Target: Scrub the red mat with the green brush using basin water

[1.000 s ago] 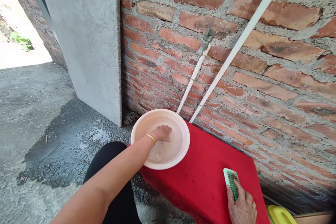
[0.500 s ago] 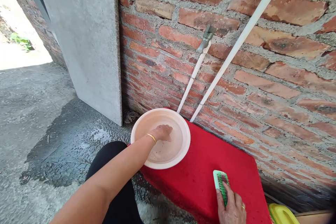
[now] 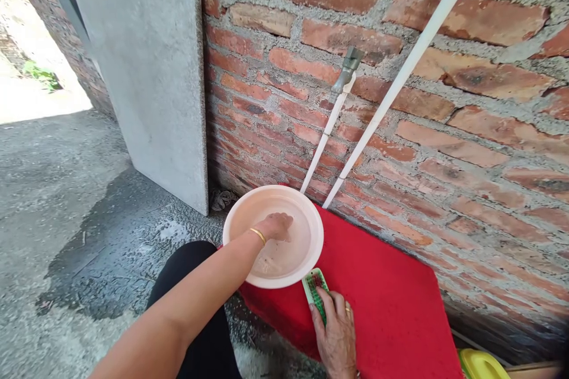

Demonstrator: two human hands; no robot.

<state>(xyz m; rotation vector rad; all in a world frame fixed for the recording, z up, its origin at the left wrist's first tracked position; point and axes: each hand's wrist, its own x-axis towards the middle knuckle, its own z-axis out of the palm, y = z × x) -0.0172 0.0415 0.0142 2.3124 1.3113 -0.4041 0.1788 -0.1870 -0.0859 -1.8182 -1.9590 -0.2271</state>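
My left hand [image 3: 275,227], with a gold bracelet at the wrist, reaches into a pale pink basin [image 3: 237,213] of water. Its fingers bend down into the water and are mostly hidden, so what they hold, if anything, does not show. The basin rests at the left end of a red-covered bench [image 3: 382,284]. My right hand [image 3: 336,328], wearing a ring, is closed around a pale green scrub brush [image 3: 316,287] with green and dark reddish bristles facing up. The brush lies low over the red cover, its far end close beside the basin's rim.
Behind the bench rises a brick wall [image 3: 466,136] with two white pipes, the shorter ending in a grey tap [image 3: 347,74]. A grey slab [image 3: 146,71] leans at the left above wet concrete floor [image 3: 115,249]. A yellow plastic object [image 3: 482,364] is at lower right.
My right hand has moved left across the red cover with the brush, from the middle of the bench to beside the basin. My left hand stays in the water, nearly unmoved.
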